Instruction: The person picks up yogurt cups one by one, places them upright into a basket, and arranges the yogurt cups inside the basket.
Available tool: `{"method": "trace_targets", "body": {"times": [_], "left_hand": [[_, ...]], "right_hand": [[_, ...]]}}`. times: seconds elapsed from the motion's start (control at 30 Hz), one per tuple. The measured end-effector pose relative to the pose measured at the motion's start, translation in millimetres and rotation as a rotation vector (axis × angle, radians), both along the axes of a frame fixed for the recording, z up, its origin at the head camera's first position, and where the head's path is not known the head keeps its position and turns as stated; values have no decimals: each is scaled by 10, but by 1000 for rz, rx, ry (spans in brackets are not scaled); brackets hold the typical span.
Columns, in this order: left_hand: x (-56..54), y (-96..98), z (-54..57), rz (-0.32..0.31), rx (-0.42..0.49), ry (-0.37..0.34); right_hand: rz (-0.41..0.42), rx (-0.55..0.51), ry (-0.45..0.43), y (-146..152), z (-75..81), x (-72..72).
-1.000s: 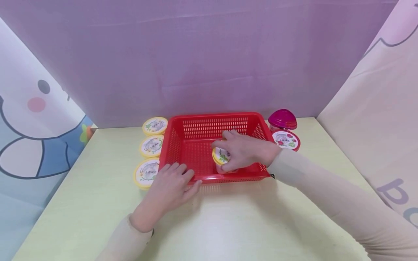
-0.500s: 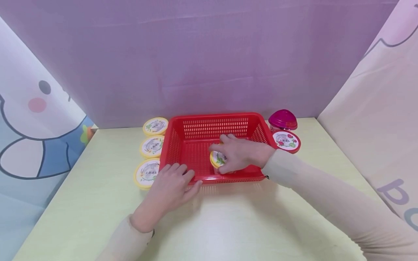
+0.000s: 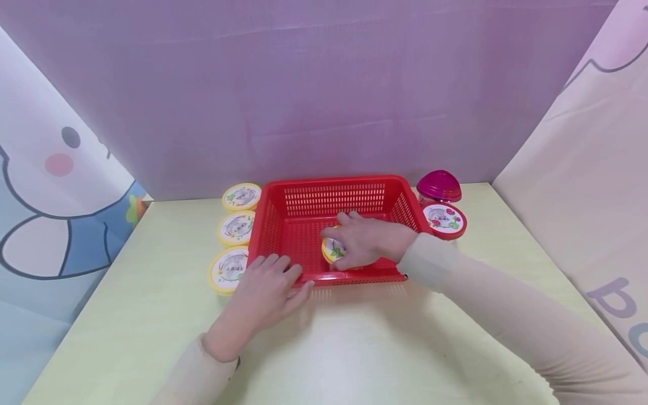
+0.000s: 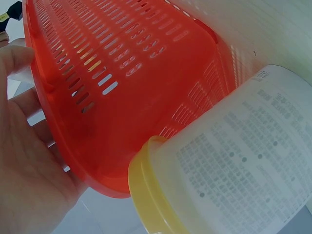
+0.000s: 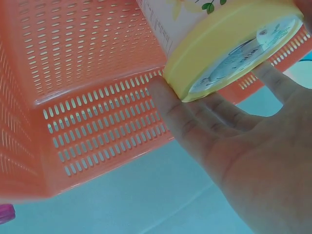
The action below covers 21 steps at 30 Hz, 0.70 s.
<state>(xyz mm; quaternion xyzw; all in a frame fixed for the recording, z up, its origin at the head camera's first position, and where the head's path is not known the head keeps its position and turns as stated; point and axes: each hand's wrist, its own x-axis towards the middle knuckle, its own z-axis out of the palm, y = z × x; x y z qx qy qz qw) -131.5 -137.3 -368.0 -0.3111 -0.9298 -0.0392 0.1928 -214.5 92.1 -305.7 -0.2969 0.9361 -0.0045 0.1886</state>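
In the basket [image 3: 385, 191], right hand [image 3: 372, 241] grips tub [image 3: 331, 249].

One red basket [image 3: 331, 197] at centre frame. Four yellow-lidded tubs: three in a column left of it [image 3: 241, 197] [image 3: 235, 227] [image 3: 227, 269], one inside [image 3: 331, 250]. One red-lidded tub [image 3: 444, 219] and one magenta dome-lidded container [image 3: 438, 187], right of it. Two hands [image 3: 263, 292] [image 3: 372, 239].

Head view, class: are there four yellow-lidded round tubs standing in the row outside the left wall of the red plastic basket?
No: only three yellow-lidded round tubs stand beside the red plastic basket; a fourth is inside it.
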Motion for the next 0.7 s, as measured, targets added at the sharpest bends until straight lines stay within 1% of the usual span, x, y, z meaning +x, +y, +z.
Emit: {"method": "trace_targets", "body": {"times": [0.2,0.4,0.57,0.7], "left_hand": [[0,2,9,-3,-4,3],[6,3,22,4,3,-4],[9,5,20,2,-6,0],[9,3,15,8,-3,-6]], "right_hand": [[-17,17,-10,-23,-9,3],[-17,3,-35,-15,-8,11],[-46,-14,-74,13,5,28],[-61,-30,-80,26,27,38]]}}
